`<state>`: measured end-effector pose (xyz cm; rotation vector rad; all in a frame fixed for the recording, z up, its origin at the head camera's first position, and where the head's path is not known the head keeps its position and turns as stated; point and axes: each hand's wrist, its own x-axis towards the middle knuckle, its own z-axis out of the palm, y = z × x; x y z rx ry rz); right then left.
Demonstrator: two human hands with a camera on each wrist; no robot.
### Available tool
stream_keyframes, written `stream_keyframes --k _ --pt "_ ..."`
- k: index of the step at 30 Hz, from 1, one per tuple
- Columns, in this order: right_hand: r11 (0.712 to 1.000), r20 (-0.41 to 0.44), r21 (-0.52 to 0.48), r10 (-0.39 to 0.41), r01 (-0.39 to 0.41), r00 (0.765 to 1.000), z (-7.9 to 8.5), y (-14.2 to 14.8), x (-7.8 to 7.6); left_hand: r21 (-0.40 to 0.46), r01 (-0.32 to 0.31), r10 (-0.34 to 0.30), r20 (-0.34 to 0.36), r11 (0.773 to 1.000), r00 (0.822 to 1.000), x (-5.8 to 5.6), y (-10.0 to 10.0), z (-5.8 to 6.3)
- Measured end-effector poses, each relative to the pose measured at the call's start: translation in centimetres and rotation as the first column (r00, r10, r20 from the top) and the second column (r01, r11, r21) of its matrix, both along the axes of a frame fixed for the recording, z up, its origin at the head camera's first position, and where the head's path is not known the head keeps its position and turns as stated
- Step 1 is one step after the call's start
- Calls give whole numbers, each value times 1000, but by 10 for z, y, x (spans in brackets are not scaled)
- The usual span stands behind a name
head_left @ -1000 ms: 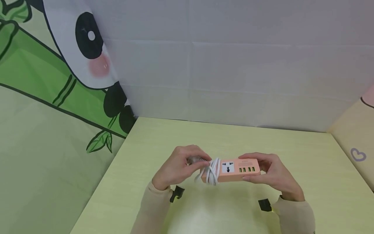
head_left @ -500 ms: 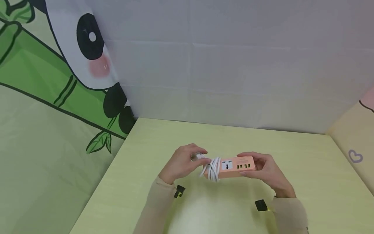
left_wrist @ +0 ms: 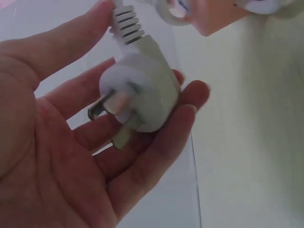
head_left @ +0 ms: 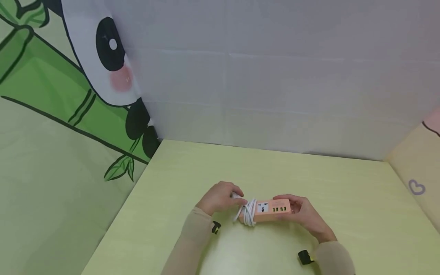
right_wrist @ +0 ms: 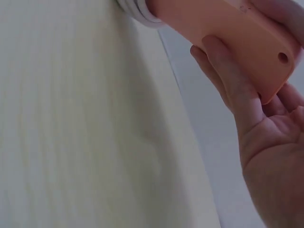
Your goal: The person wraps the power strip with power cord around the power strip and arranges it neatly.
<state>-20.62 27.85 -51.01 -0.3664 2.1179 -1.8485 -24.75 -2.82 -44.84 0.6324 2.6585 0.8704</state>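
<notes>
A salmon-pink power strip [head_left: 271,217] lies between the two hands, its socket and several USB ports facing up. White cord [head_left: 249,212] is wound round its left end. The right hand [head_left: 307,214] grips the strip's right end between thumb and fingers; in the right wrist view the fingertips press the strip's side [right_wrist: 237,42]. At the left end, the left hand [head_left: 221,198] holds the cord's white plug [left_wrist: 142,90], with curled fingers behind it and the thumb on its ribbed neck. The plug's metal prongs point toward the palm side.
A pale yellow table [head_left: 192,160] lies beneath the hands, with a plain grey-white backdrop [head_left: 275,84] behind it. On the left stands a printed panel with a panda and bamboo [head_left: 51,84]. Another printed panel [head_left: 416,168] borders the right side.
Both hands have lowered the power strip toward the table and shifted it slightly left. The left hand still holds the plug, now turned more out of the head camera's sight.
</notes>
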Motion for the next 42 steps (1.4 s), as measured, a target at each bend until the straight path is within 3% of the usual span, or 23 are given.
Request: stream_keyframes --k 4,11,20,28,33,38,42 --pt "1000 -6 19 19 -19 1000 -8 4 -2 10 -17 17 0 1000 1000 0 4 -6" --pt "988 -68 151 39 -29 997 -5 9 -7 -38 -49 45 -100 998 994 0 14 -13" --pt "941 -197 331 141 -69 970 6 3 -9 -70 -28 29 22 997 999 4 8 -4" --pt "887 -163 461 126 -38 978 14 4 -8 -110 11 -1 90 994 996 3 1 2" --pt "882 -156 469 138 -50 978 12 6 -8 -73 6 1 93 997 996 0 4 0" --pt "886 -158 459 152 -63 976 10 5 -9 -44 -23 30 163 999 986 -2 4 -1" --pt "883 -132 461 165 -87 977 9 3 -9 -61 8 3 178 998 984 0 4 0"
